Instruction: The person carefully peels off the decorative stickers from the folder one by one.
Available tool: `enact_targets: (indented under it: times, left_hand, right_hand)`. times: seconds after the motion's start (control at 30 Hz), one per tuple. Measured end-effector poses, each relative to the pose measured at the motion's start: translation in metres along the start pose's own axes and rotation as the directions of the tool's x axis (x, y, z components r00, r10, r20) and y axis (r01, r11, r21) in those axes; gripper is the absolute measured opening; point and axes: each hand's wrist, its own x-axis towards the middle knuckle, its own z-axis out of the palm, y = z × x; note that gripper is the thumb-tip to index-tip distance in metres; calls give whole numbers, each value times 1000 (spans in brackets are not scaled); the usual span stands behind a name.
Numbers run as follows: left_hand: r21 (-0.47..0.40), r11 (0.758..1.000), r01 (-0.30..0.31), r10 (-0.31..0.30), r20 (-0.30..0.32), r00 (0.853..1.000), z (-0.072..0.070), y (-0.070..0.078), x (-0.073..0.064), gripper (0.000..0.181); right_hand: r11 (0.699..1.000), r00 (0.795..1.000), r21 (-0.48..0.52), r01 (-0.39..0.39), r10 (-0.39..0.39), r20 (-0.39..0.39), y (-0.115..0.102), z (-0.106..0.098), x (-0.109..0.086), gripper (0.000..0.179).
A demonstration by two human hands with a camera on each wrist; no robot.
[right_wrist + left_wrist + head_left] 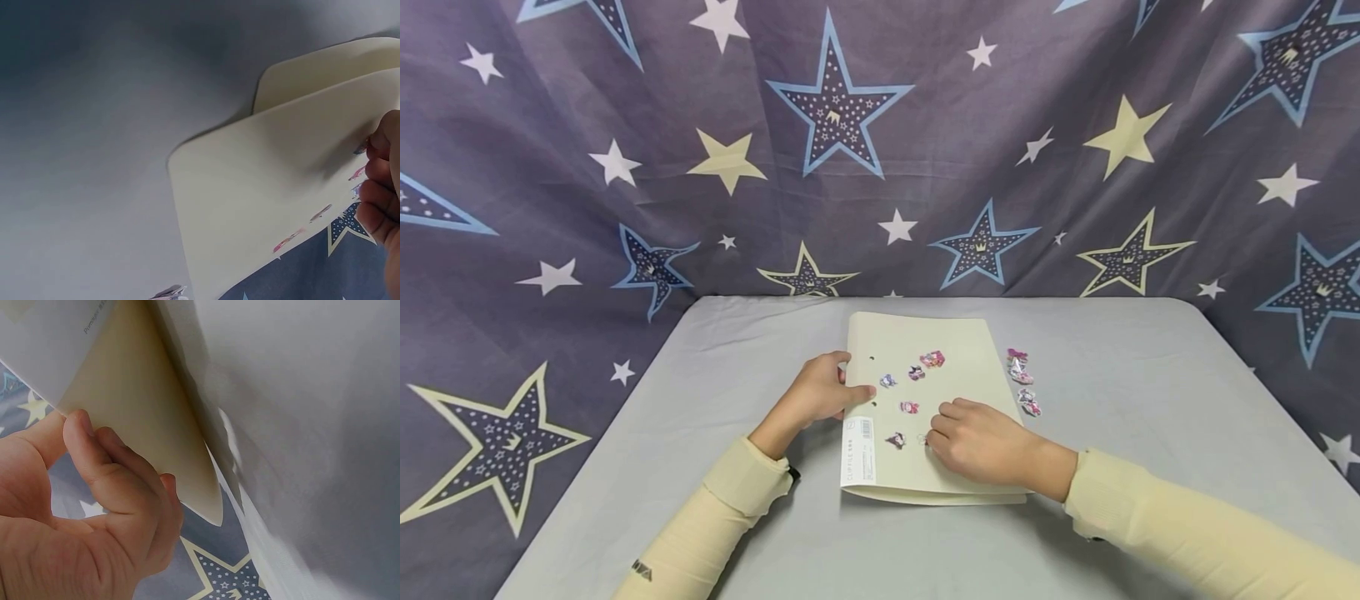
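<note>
A cream clip file [955,333] lies on the table with small cartoon stickers on its cover, among them a pink one [932,359], a blue one [888,381] and a dark purple one [895,440]. My left hand [823,387] grips the file's left edge, thumb on the cover and fingers behind it; the left wrist view shows this hand [119,500] too. Near the lower right of the cover, my right hand [973,442] has curled fingers and pinches a small pale sticker [922,439] against the surface, mostly hidden under the fingertips.
Right of the file, more stickers lie on the grey table [1120,400]: a pink and silver group [1019,367] and another pair [1029,402] nearer me. A white label [859,452] sits at the file's lower left. A star-patterned curtain [925,150] hangs behind.
</note>
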Motion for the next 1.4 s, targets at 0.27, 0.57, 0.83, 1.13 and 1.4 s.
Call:
enact_targets:
  times: [0.27,0.57,0.83,1.13,1.4]
  left_hand:
    - [-7,1000,0,0,2,1000,0,0,0,86]
    - [-3,1000,6,-6,4,1000,-1,1,0,86]
    - [-11,1000,8,-8,6,1000,-1,1,0,87]
    - [-8,1000,10,-10,-1,1000,0,0,0,87]
    - [6,1000,8,-8,-2,1000,0,1,0,86]
  right_hand:
    - [998,998,59,-30,27,60,2,-4,1,7]
    - [995,998,80,-54,53,23,6,-5,3,5]
    - [994,998,90,-61,59,21,7,-5,3,4]
    - [994,998,97,-56,56,3,13,-6,5,7]
    - [994,999,95,-52,53,-1,15,-7,5,7]
